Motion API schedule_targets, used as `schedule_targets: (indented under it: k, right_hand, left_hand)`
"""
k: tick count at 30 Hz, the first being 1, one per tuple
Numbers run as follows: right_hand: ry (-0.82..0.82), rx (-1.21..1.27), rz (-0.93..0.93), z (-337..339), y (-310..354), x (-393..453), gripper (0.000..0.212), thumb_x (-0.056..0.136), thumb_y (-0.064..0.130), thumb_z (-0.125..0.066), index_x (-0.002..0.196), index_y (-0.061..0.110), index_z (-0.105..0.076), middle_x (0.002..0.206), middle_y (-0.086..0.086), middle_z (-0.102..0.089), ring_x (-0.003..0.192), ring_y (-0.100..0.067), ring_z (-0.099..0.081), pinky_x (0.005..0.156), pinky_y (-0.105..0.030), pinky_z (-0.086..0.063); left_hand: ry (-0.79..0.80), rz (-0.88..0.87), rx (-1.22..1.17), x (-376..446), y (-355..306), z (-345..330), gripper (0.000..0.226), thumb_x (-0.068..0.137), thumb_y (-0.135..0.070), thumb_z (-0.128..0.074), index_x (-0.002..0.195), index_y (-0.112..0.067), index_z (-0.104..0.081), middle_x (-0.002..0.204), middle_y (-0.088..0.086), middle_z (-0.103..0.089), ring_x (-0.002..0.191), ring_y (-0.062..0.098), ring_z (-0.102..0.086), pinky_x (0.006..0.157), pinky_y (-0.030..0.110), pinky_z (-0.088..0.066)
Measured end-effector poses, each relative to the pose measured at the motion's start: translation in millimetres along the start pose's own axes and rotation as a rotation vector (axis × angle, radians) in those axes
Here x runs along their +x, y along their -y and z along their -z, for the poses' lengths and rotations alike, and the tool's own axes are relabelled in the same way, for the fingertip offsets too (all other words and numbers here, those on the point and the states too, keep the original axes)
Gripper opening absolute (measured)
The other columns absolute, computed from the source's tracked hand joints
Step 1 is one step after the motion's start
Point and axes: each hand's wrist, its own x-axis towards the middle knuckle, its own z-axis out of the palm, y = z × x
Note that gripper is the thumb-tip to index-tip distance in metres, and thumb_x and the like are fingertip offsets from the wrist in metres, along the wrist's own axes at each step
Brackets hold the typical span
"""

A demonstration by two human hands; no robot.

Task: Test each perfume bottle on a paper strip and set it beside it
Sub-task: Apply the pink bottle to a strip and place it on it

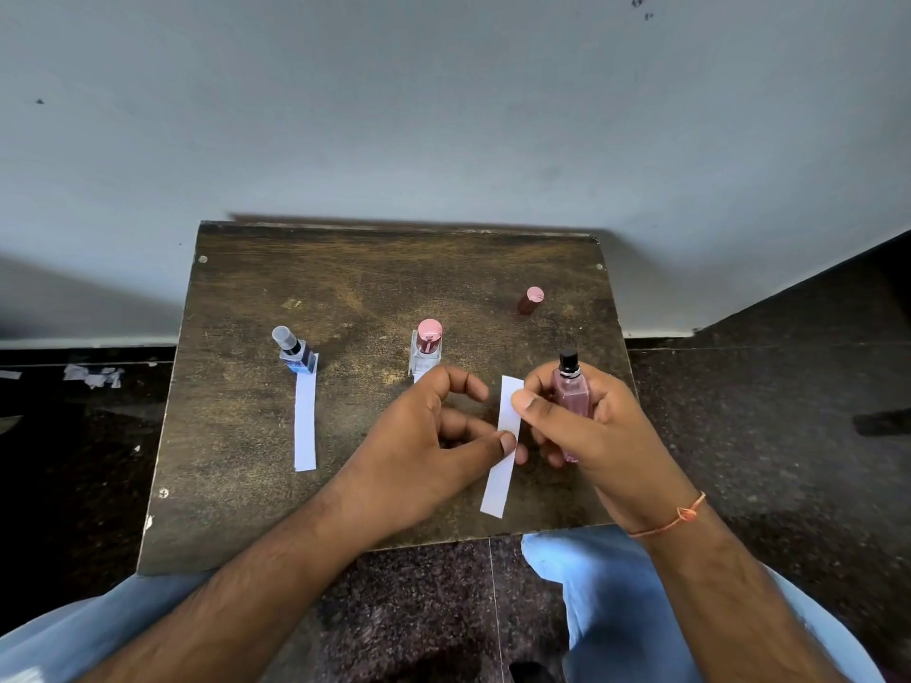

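The left hand (424,431) pinches a white paper strip (503,446) near its middle, between the thumb and a finger; the other fingers are loosely curled and hold nothing. The strip is held just above the tabletop (236,436). Its long axis runs away from the person, and the far end leans a little to the right.

The right hand (591,426) is curled round a pink perfume bottle (572,401). The thumb lies across the front of the bottle, and its tip touches the right edge of the strip. The bottle is almost upright, with its black spray head at the top, pointing away from the person. It has no cap on, and it is just to the right of the strip.

A pink cap (531,300) stands alone at the far right of the tabletop. At the left, a blue bottle with a clear cap (295,350) stands upright at the far end of a second strip (305,421), which lies flat with its long axis toward the person. In the middle a clear bottle with a pink cap (427,350) stands upright, partly hidden behind the left hand.
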Motion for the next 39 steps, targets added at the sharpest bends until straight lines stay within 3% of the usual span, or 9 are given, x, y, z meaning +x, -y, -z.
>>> schedule_targets:
  k: [1,3,8,11,13,17,23,30,39]
  right_hand:
    - [-0.004,0.014,-0.007,0,-1,0,0.017,0.091,0.021,-0.076,0.092,0.007,-0.067,0.065,-0.005,-0.062,0.065,-0.029,-0.058,0.053,-0.03,-0.042]
    - [-0.008,0.038,-0.014,1,-1,0,0.015,0.088,0.026,-0.076,0.091,0.013,-0.068,0.069,-0.009,-0.061,0.065,-0.028,-0.058,0.052,-0.029,-0.042]
    - [-0.012,0.36,-0.122,10,4,2,0.034,0.089,0.048,-0.076,0.083,0.022,-0.056,0.067,-0.001,-0.05,0.048,-0.012,-0.042,0.045,-0.026,-0.018]
    - [0.114,0.703,-0.186,14,10,0,0.062,0.088,0.081,-0.053,0.078,0.02,-0.049,0.056,0.003,-0.039,0.042,-0.01,-0.028,0.045,-0.025,-0.009]
    - [0.209,0.857,-0.213,16,11,-1,0.073,0.087,0.09,-0.043,0.076,0.018,-0.044,0.054,0.003,-0.034,0.043,-0.012,-0.023,0.045,-0.026,-0.009]
    - [0.331,0.98,-0.237,15,10,-2,0.074,0.093,0.09,-0.037,0.074,0.019,-0.039,0.054,0.002,-0.025,0.041,-0.012,-0.021,0.045,-0.027,-0.004]
    - [0.356,1.011,-0.249,16,11,-4,0.071,0.097,0.083,-0.037,0.07,0.018,-0.04,0.051,0.002,-0.026,0.04,-0.013,-0.02,0.046,-0.027,-0.002]
    - [0.354,0.843,-0.165,12,17,-8,0.063,0.088,0.069,-0.057,0.062,0.014,-0.042,0.045,-0.003,-0.022,0.037,-0.014,-0.011,0.043,-0.026,-0.006]
    - [0.319,0.652,-0.116,6,18,-8,0.063,0.085,0.069,-0.061,0.062,0.013,-0.047,0.044,-0.005,-0.024,0.035,-0.017,-0.014,0.041,-0.026,-0.009]
  left_hand:
    - [-0.001,0.014,-0.012,0,-1,0,0.032,0.098,-0.02,-0.08,0.122,-0.025,-0.059,0.097,0.007,-0.087,0.074,0.04,-0.07,0.074,0.057,-0.062]
    - [-0.003,0.02,-0.026,-2,-3,0,0.027,0.098,-0.016,-0.08,0.122,-0.022,-0.071,0.098,0.005,-0.087,0.1,0.046,-0.079,0.099,0.068,-0.058]
    - [-0.008,0.042,-0.019,-3,1,-1,0.011,0.098,-0.014,-0.08,0.107,-0.017,-0.084,0.101,0.001,-0.087,0.105,0.044,-0.079,0.1,0.072,-0.057]
    - [-0.03,0.038,-0.006,-3,1,1,0.01,0.097,-0.015,-0.08,0.105,-0.018,-0.086,0.1,0.0,-0.087,0.102,0.033,-0.083,0.101,0.065,-0.06]
    - [-0.035,0.032,-0.012,-2,2,1,0.011,0.097,-0.015,-0.08,0.106,-0.019,-0.086,0.101,0.0,-0.087,0.102,0.028,-0.083,0.102,0.061,-0.062]
    - [-0.054,0.018,-0.034,0,4,2,0.013,0.097,-0.012,-0.079,0.107,-0.018,-0.086,0.101,0.001,-0.087,0.101,0.023,-0.084,0.101,0.049,-0.064]
    - [-0.073,0.003,-0.026,3,5,1,0.012,0.096,-0.011,-0.08,0.105,-0.016,-0.085,0.099,0.001,-0.087,0.096,0.017,-0.084,0.086,0.028,-0.063]
    - [-0.063,-0.001,0.004,3,4,0,0.012,0.096,-0.016,-0.081,0.106,-0.02,-0.086,0.1,0.0,-0.087,0.099,0.034,-0.083,0.098,0.063,-0.062]
    - [-0.063,-0.022,-0.004,3,4,-1,0.012,0.096,-0.012,-0.08,0.104,-0.019,-0.086,0.099,0.002,-0.087,0.1,0.03,-0.083,0.1,0.06,-0.063]
